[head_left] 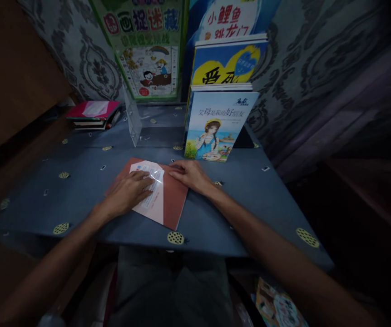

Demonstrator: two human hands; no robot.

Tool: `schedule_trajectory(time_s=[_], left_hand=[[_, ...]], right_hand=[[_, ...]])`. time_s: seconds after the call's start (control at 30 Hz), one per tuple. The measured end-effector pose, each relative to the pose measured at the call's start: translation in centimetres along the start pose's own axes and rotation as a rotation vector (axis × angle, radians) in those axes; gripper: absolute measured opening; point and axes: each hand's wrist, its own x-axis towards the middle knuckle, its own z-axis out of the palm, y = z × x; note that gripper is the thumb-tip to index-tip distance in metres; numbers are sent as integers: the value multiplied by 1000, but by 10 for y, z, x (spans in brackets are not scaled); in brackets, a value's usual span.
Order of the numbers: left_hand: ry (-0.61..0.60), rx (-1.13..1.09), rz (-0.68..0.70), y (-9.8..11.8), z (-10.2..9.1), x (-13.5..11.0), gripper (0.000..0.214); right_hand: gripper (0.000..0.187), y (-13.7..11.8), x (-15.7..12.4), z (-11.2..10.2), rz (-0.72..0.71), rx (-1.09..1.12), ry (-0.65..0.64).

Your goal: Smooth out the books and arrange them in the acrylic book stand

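Note:
A thin reddish-brown book [175, 200] lies slightly turned on the table in front of me. Over its left part is a pale pink panel [156, 210] with printed lines and a shiny glare, perhaps from clear plastic. My left hand [130, 190] rests on this panel, fingers stretched out and a little apart. At the upper right edge of the book, my right hand [192, 176] has its thumb on the cover and its index finger along the edge, closed on the corner. Its other fingertips are hidden.
Several picture books [215, 122] stand upright behind the right hand. A large green-bordered book [149, 59] stands at the back. A clear plastic stand [132, 119] is left of centre. A small book stack [95, 111] lies far left. The patterned tablecloth [79, 190] covers the table.

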Motion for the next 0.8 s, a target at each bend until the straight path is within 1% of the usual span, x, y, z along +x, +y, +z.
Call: schedule_trajectory(time_s=[0.13,0.2,0.3,0.37,0.47,0.6,0.7,0.8], left_hand=[[-56,56,0,2,-4,-1,34],[-78,58,20,4,-5,-6,41],[-109,57,102,11,-3,-15,60],[-104,58,180,18,-1,-19,65],[-50,60,298,28,2,-20,50],[34,106,414,37,4,-16,34],[73,173,447,47,8,-13,30],[106,214,452,57,12,-10,28]], right_hand=[[26,-2,-2,-1,-12,-19,10],[26,1,-1,1,1,3,19],[26,8,3,6,4,27,50],[26,13,6,9,-10,26,75],[23,18,10,13,-36,-8,102],[19,18,10,14,-61,-134,79],[18,15,7,12,-75,-230,72],[18,9,0,12,-102,-240,75]])
